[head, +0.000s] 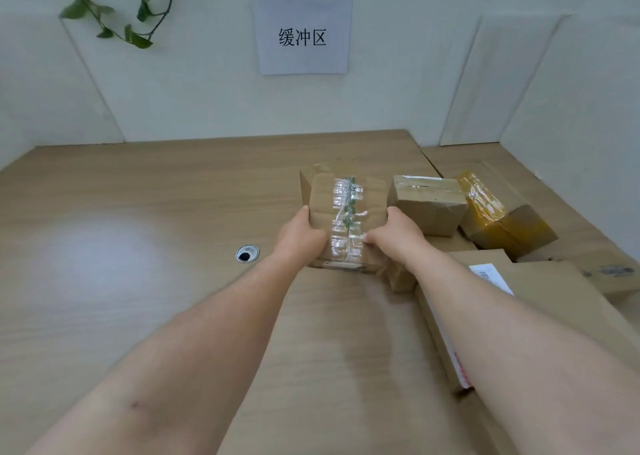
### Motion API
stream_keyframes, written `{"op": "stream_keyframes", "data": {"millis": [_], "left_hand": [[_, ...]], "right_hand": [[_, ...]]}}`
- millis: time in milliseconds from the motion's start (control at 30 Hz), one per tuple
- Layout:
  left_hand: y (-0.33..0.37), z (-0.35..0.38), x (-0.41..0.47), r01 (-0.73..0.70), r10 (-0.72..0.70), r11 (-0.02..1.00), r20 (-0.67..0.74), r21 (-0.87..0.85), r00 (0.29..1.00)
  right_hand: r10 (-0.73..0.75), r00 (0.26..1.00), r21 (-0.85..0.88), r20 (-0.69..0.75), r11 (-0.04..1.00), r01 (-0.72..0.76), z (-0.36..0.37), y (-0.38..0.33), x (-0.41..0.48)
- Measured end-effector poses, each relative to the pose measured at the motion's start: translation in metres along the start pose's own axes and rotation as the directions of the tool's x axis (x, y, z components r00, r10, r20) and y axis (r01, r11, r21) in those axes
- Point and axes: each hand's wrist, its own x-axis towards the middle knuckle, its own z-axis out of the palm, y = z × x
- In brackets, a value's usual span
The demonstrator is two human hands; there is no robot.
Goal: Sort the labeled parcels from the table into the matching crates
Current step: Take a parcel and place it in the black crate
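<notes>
I hold one taped parcel (346, 208) between both hands, over the right half of the wooden table (138, 212). My left hand (299, 238) grips its left side, thumb on top. My right hand (394, 236) grips its right side, thumb curled onto the clear tape that runs along the top face. The parcel's underside is hidden, so it may be resting on the table or raised just off it.

Just beside it on the right sits a second brown parcel (429, 205). A parcel wrapped in yellow tape (502, 219) touches that one's right side. A large flat carton (561, 302) with a white label lies under my right forearm.

A cable grommet (247, 253) is set in the table near my left wrist. A paper sign (302, 35) and a green vine (117, 14) hang on the wall.
</notes>
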Motion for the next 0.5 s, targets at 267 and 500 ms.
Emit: {"op": "stream_keyframes", "data": {"millis": [267,500], "left_hand": [[-0.063,-0.019,-0.104,0.151,-0.156,0.983,-0.034,-0.108,0.987],[-0.126,-0.052,-0.169,0.304,-0.33,0.895,-0.025,-0.328,0.944]], "right_hand": [[0.052,0.981,0.076,0.185,0.995,-0.067,0.051,0.002,-0.092],[0.065,0.951,0.144,0.304,0.983,-0.114,0.112,-0.012,-0.152]]}}
